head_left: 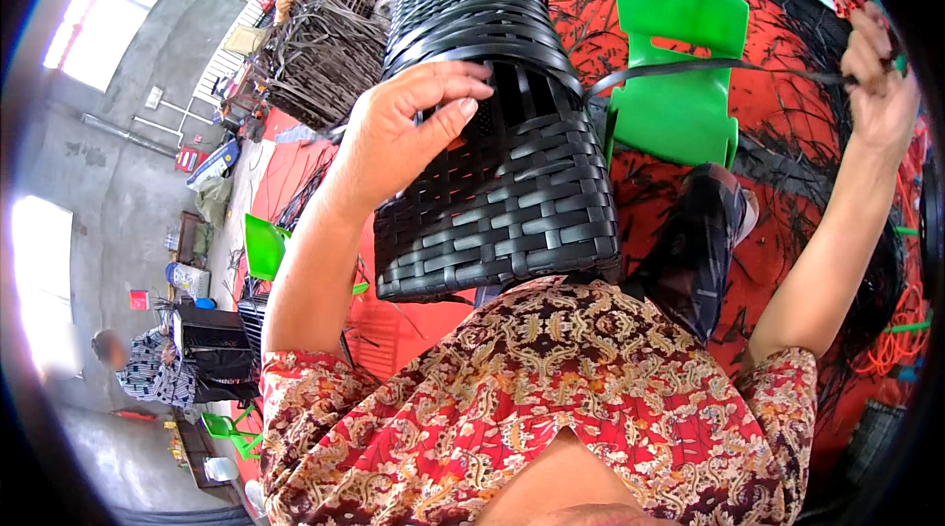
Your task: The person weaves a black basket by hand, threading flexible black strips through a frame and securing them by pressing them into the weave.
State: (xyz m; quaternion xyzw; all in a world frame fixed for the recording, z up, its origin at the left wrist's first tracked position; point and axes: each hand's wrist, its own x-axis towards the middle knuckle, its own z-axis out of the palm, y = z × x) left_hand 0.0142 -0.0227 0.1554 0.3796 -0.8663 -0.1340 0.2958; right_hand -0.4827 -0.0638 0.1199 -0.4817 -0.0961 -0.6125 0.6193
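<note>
Floor (394, 327) red, blk strips (773, 164) strewn; grn chair (677, 115) nr basket (502, 221); gray wall (128, 186).

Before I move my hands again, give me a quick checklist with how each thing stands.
1. Strip held in the right hand: ok, the black strip runs from the woven piece to the fingers.
2. Left hand at the work: ok, it is over the woven piece's left side.
3. Left fingertips gripping a strand: cannot tell.
4. Strip clear of the green chair: cannot tell; it crosses in front of it in view, but contact is unclear.
5. Red floor free of scraps: not ok, loose black strips lie around the chair.
</note>
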